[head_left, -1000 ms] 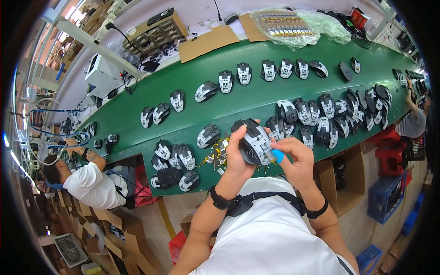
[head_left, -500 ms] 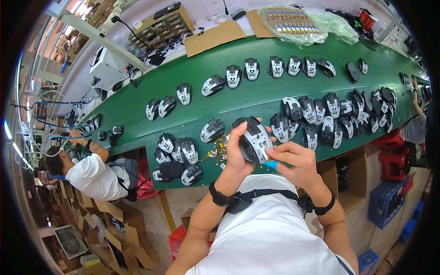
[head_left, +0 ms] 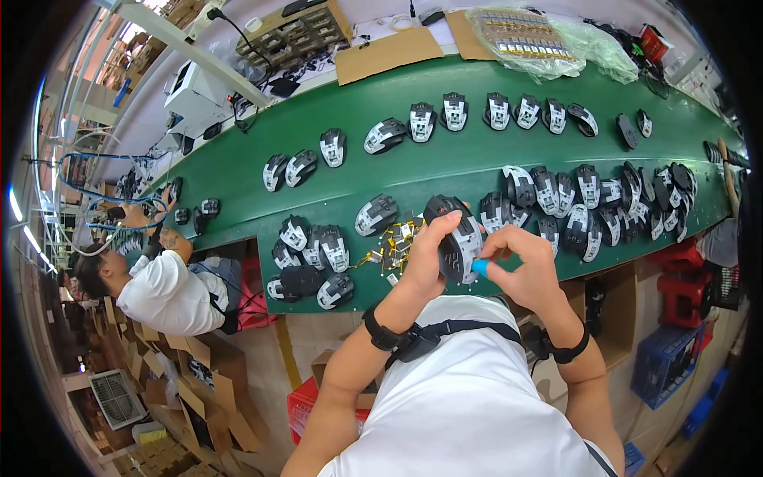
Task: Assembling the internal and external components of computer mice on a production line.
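- Grey-and-black mouse (head_left: 461, 248) is held over the bench's (head_left: 334, 215) near edge.
- Left hand (head_left: 429, 258) grips its side; right hand (head_left: 524, 270) bends in at its right side, pinching what, I cannot tell.
- Step seems fingertip work; next calls for steady support.

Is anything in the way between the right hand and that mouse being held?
Nothing visible: the right hand is at the lower right of the mouse, its blue fingertip cover seeming to touch it. The left hand holds the other side.
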Motion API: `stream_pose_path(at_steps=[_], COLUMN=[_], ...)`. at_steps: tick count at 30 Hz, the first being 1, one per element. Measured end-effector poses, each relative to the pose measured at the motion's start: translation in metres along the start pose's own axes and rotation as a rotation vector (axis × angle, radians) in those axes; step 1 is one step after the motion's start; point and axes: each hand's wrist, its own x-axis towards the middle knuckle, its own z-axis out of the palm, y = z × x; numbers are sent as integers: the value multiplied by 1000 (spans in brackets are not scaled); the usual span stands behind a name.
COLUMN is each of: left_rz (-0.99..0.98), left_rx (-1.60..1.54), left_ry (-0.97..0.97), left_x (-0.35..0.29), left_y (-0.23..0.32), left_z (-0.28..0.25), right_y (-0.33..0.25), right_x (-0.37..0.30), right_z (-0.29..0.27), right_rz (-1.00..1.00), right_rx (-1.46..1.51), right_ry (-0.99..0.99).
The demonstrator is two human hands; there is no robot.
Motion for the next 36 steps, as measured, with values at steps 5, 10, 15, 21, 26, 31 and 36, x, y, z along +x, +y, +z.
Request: stream_pose_path(at_steps=[5,10,15,21,26,31,36], left_rz=[-11,2,4,24,23,47,-17], left_rx=[-184,-208,-228,-382,-477,-555,-474], left_ry=[30,-14,91,221,234,147,175], left_x=[3,10,11,10,-15,-33,-45], left_y=[3,5,0,11,12,9,9], left_z=[-4,-6,-6,-19,-17,-9,7], right_y=[2,4,6,-20,-40,-47,-64], right_x=[-8,-2,-13,-15,-28,-46,-58], right_z=[14,14,20,50,60,56,44], right_rz=[-185,-245,-366,-369,-279,-398,-391], right_rx=[-104,-143,-366,-609,-443,-541,-448], right_ry=[169,222,149,39,58,68,87])
